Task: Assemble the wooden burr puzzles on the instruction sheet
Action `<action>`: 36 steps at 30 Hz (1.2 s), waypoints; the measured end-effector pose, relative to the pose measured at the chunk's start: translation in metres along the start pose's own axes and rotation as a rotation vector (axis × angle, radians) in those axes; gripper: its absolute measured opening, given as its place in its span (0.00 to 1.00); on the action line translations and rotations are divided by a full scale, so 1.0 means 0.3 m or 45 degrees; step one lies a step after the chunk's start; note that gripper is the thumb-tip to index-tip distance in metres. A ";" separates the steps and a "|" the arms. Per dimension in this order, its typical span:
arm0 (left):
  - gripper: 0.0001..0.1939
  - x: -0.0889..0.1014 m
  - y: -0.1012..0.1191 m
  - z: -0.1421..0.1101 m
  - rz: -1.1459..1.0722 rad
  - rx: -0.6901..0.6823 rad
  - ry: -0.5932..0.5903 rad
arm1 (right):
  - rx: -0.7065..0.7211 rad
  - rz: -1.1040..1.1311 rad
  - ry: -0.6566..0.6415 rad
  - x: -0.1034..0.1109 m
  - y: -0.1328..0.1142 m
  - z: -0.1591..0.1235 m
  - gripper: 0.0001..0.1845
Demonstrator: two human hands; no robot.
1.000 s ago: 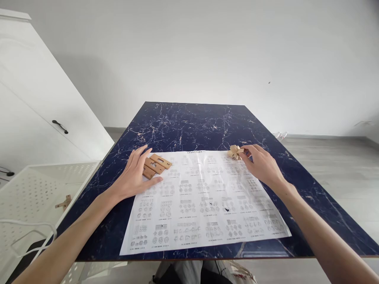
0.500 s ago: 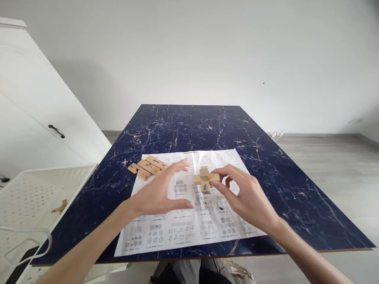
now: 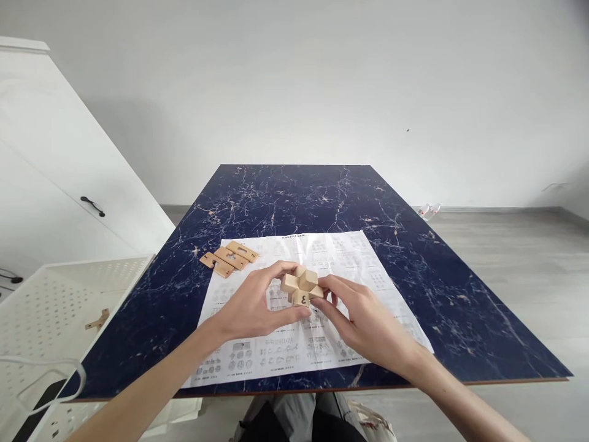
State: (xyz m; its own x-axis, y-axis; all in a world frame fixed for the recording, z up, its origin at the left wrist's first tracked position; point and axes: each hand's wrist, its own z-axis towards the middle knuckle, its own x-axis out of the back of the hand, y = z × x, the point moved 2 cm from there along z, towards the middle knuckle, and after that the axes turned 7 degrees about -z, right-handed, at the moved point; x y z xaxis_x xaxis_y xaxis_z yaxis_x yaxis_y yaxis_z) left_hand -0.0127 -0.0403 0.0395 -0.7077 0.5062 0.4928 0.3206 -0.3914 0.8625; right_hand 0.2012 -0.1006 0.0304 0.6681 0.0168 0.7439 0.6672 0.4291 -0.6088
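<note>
A small wooden burr puzzle [image 3: 307, 281] of crossed pieces, one end marked 3, is held above a printed instruction sheet [image 3: 257, 356]. My right hand [image 3: 361, 310] pinches its right arm between thumb and fingers. From the left, my left hand [image 3: 264, 301] closes around it, fingertips at its back and thumb at the front near the numbered end. Flat wooden pieces [image 3: 230, 258] with cut-outs and numbers lie together at the sheet's upper left corner.
The sheet lies on a dark blue marbled table [image 3: 294, 196]. Left of it stands a white perforated basket [image 3: 50, 294] with a wooden piece [image 3: 97, 320] and a white cable [image 3: 78, 368]. A white cabinet [image 3: 55, 159] is behind the basket.
My left hand has come in from the left and taken hold of the puzzle. My right hand has carried it slightly left and turned it, so another block end now faces up.
</note>
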 end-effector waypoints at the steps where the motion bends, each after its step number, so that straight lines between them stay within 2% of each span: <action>1: 0.28 0.000 0.007 0.000 0.012 -0.015 0.017 | 0.002 0.000 0.029 -0.001 -0.001 0.000 0.06; 5: 0.26 -0.013 0.026 -0.001 0.044 -0.061 0.098 | -0.003 -0.039 0.153 -0.017 -0.002 -0.007 0.07; 10: 0.27 -0.028 0.028 -0.012 0.054 -0.056 0.138 | -0.025 -0.030 0.230 -0.049 0.005 -0.021 0.09; 18: 0.31 -0.011 0.010 -0.038 -0.023 -0.015 0.115 | -0.021 0.214 0.064 -0.042 -0.014 -0.013 0.05; 27: 0.36 -0.002 -0.008 -0.034 -0.061 -0.058 0.075 | -0.031 0.208 0.133 -0.026 -0.056 -0.016 0.09; 32: 0.31 -0.003 -0.014 -0.026 -0.083 -0.054 0.068 | -0.044 0.228 0.115 -0.024 -0.056 -0.008 0.07; 36: 0.28 -0.016 -0.009 -0.028 -0.109 -0.020 0.072 | -0.058 0.209 0.161 -0.031 -0.050 -0.006 0.06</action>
State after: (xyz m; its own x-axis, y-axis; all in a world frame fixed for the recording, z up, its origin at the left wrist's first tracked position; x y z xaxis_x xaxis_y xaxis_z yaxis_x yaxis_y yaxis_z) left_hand -0.0156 -0.0481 0.0337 -0.7667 0.4943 0.4097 0.2477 -0.3610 0.8991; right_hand 0.1854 -0.1087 0.0321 0.8031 -0.0313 0.5950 0.5583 0.3884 -0.7331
